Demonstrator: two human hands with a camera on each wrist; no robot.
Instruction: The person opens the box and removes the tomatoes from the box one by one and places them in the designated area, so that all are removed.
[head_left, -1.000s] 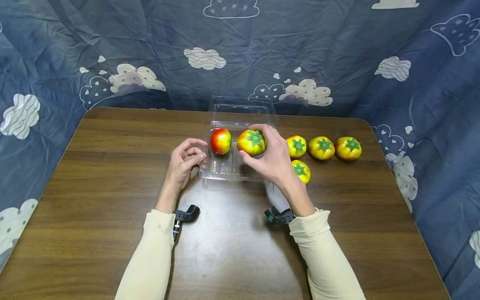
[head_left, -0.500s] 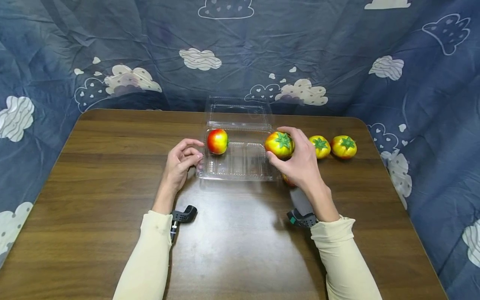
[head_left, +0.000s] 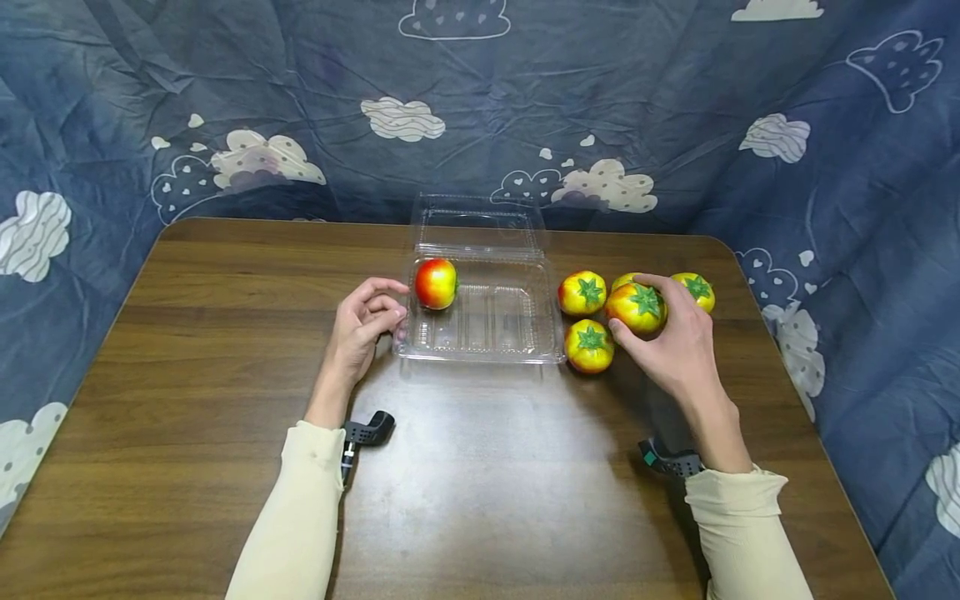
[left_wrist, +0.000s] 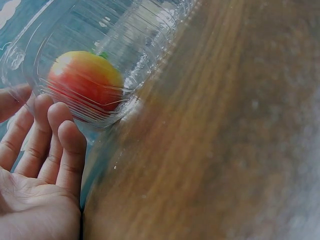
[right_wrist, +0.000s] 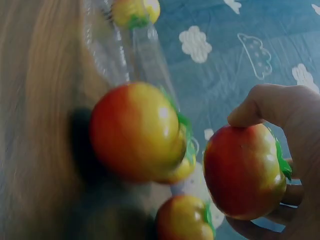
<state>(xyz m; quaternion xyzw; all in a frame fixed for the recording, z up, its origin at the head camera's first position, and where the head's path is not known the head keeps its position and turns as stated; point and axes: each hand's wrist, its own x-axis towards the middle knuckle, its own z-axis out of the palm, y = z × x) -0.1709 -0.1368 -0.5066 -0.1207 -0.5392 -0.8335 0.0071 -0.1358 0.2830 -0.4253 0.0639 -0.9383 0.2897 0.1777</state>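
My right hand [head_left: 678, 337] grips a red-and-yellow persimmon [head_left: 636, 309] with a green calyx, thumb on one side and fingers on the other. In the right wrist view this held persimmon [right_wrist: 245, 172] appears apart from the others. My left hand [head_left: 365, 325] is at the left side of a clear plastic clamshell box [head_left: 487, 360], its loosely bent fingertips touching the wall, as the left wrist view shows. One persimmon [head_left: 436, 283] lies on its side in the box's back left corner. The lid [head_left: 480, 218] stands raised behind.
Right of the box several persimmons sit on the wooden table [head_left: 480, 500]: one at the back [head_left: 582, 293], one in front [head_left: 589, 346], and others partly hidden by my right hand. A blue cloud-patterned cloth [head_left: 300, 83] hangs behind the table.
My right hand has carried its persimmon from above the box rightward over the loose persimmons, uncovering the ones nearest the box. My left hand stays at the box's left side.
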